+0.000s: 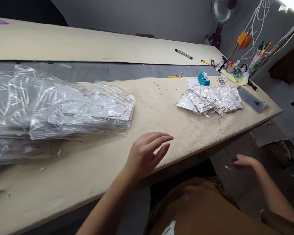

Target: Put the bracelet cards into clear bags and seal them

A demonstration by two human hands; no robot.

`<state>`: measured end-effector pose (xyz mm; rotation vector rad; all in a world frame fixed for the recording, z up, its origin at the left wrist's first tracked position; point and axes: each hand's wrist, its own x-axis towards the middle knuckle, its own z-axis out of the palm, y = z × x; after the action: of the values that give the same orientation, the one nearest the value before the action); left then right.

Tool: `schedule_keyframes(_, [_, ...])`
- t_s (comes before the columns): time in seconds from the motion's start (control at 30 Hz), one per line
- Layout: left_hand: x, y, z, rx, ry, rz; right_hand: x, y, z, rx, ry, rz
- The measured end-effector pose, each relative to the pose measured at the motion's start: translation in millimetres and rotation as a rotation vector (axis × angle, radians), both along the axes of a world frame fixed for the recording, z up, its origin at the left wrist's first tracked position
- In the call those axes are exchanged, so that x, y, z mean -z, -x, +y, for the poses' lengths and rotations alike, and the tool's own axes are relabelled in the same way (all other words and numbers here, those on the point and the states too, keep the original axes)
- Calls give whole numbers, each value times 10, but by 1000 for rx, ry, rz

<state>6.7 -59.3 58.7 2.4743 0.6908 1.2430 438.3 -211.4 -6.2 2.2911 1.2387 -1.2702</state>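
My left hand [148, 151] hovers by the table's front edge, its fingers stretched out and a gap between thumb and forefinger. Nothing is in it. Off to the right, beyond the edge and lower than the tabletop, is my right hand [243, 161], its fingers drawn together. Thin shiny lines [229, 169] glint just below those fingertips; whether they are held is unclear. On the tabletop [161, 120], large clear plastic bags with flat white pieces [100, 109] lie to the left of my left hand. A heap of small clear packets with white cards [210, 99] lies farther right.
A blue tape dispenser [204, 79], a yellow cutter [174, 76] and a black marker [183, 54] lie toward the back. A clear pouch [253, 99] rests near the right end. Pens stand in a holder [259, 58] on a pole. A fan [222, 13] is behind.
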Motion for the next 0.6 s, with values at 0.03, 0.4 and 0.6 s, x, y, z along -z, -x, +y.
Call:
schedule_keyframes(0.03, [-39, 21, 94, 17, -76, 70, -94, -29, 131, 0, -32, 135])
schedule_keyframes(0.4, [383, 25, 1100, 167, -352, 365, -135, 351, 1361, 92, -1017, -389])
schedule_keyframes(0.6, [622, 87, 1138, 139, -346, 219, -109, 222, 1256, 202, -1290, -14])
